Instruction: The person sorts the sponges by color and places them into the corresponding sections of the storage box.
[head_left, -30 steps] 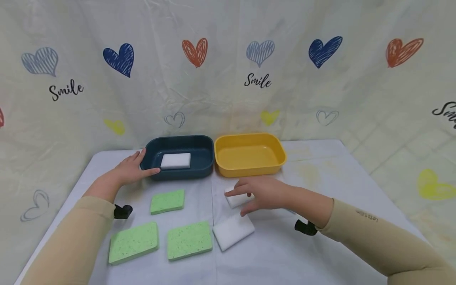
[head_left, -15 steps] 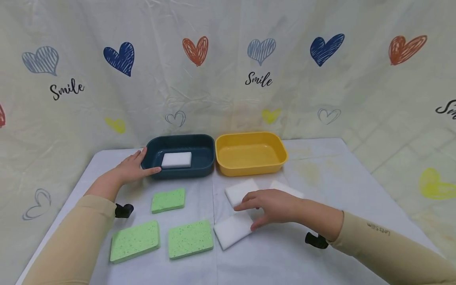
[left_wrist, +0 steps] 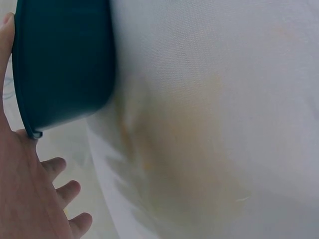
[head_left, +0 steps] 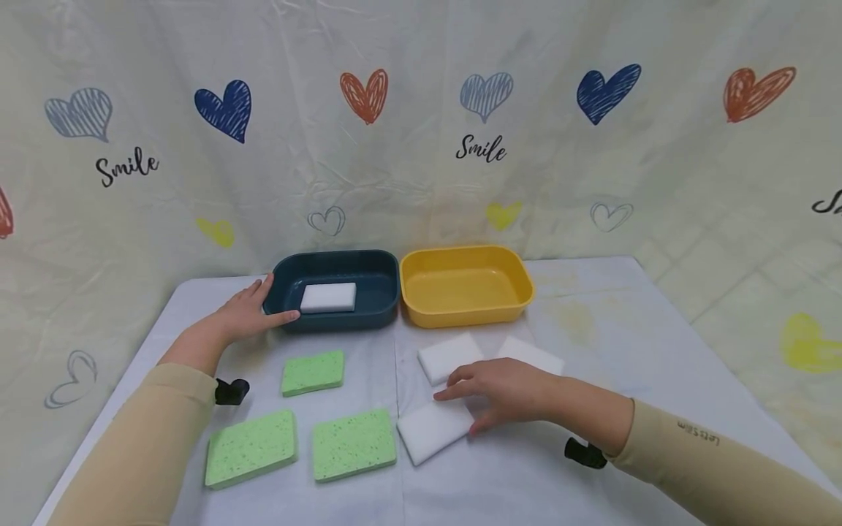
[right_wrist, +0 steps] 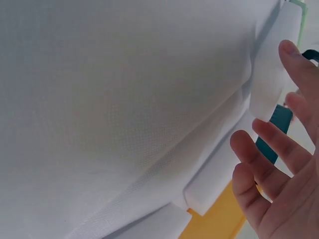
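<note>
Tabletop (head_left: 500,489), draped in white cloth with yellowish stains near its far edge, set against a pale backdrop (head_left: 408,175) printed with blue, red and yellow hearts and the word "Smile".

Dark teal basin (head_left: 355,319), one, at the far edge left of its middle; inside lies one white block (head_left: 328,297), flat on the bottom.

Yellow basin (head_left: 473,315), one, at the far edge, close against the teal one's right end.

Left hand (head_left: 243,313), toward the far left corner: thumb and fingers spread apart, touching the teal basin's left end, thumb at its near side.

Right hand (head_left: 503,391): thumb and fingertips apart, lightly bent, over the near white pad (head_left: 430,431); whether they touch it cannot be told. This pad lies flat, turned askew, midway between left and right edges.

White pads, two more, farther back: one (head_left: 450,356) before the yellow basin, one (head_left: 531,354) toward the right edge, both partly hidden by the hand.

Green speckled sponges, three, in the left half: one (head_left: 312,373) before the teal basin, two (head_left: 251,448) (head_left: 354,445) toward the near edge.

Beige sleeves (head_left: 717,453), two, one per arm.
</note>
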A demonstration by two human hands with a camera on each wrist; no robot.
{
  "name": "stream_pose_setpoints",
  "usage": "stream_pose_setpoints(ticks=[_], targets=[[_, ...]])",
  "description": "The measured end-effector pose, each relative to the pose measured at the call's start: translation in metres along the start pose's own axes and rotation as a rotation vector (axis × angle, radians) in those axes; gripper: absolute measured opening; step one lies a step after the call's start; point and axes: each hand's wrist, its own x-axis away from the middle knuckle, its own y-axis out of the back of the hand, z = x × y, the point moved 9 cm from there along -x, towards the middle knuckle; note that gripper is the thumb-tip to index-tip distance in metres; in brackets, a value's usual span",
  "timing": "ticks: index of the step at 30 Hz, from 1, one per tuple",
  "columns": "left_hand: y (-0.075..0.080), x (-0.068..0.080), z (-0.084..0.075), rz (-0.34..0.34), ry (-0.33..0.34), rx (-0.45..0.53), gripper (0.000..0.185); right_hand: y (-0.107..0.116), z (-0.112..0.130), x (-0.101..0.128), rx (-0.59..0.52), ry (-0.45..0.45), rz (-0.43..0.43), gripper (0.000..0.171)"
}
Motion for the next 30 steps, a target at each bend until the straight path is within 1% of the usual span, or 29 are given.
stream_pose_setpoints(ticks=[9, 13, 21, 30], targets=[[0.001, 0.002, -0.003, -0.001, -0.006, -0.003, 0.122, -0.001, 0.003, 0.003, 0.057, 0.056, -0.035, 0.057], [0.000, 0.002, -0.002, 0.001, -0.009, -0.001, 0.122, 0.000, 0.002, 0.004, 0.079, 0.053, -0.032, 0.053], [-0.001, 0.003, -0.004, -0.004, -0.006, 0.005, 0.123, 0.020, -0.002, 0.010, 0.100, 0.017, -0.067, 0.050], [-0.002, 0.003, -0.002, -0.004, -0.018, 0.008, 0.121, 0.038, -0.012, 0.016, 0.110, 0.024, -0.163, 0.050]])
